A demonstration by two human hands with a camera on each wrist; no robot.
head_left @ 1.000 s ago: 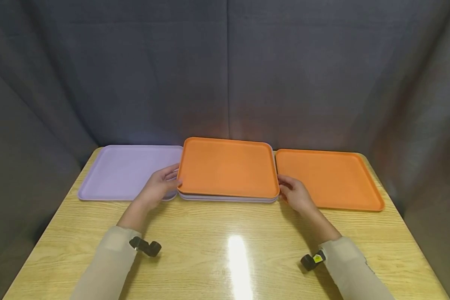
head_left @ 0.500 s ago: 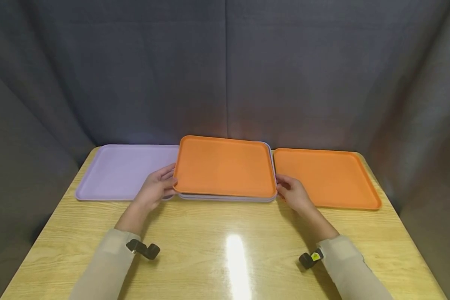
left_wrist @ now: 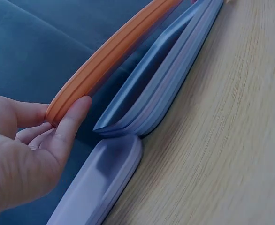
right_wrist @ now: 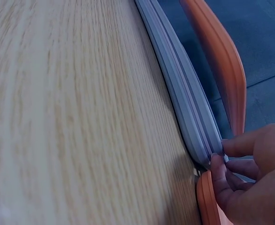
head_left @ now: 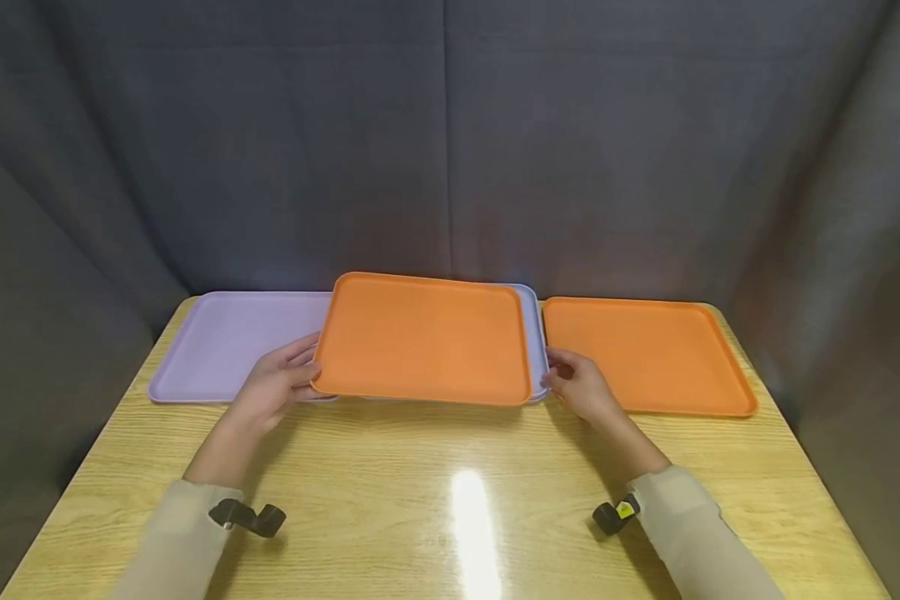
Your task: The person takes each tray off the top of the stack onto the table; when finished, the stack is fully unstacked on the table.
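orange tray [head_left: 423, 337]: light, stiff, slick | left hand [head_left: 270, 390] pinches 9 o'clock rim | right hand [head_left: 581, 387] grips lilac stack [right_wrist: 194, 117] edge, 3 o'clock

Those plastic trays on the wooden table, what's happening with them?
A person's left hand grips the left edge of the top orange plastic tray, which sits raised and offset left over a middle stack of lilac trays. The right hand pinches that stack's right edge. A single lilac tray lies left, another orange tray right.
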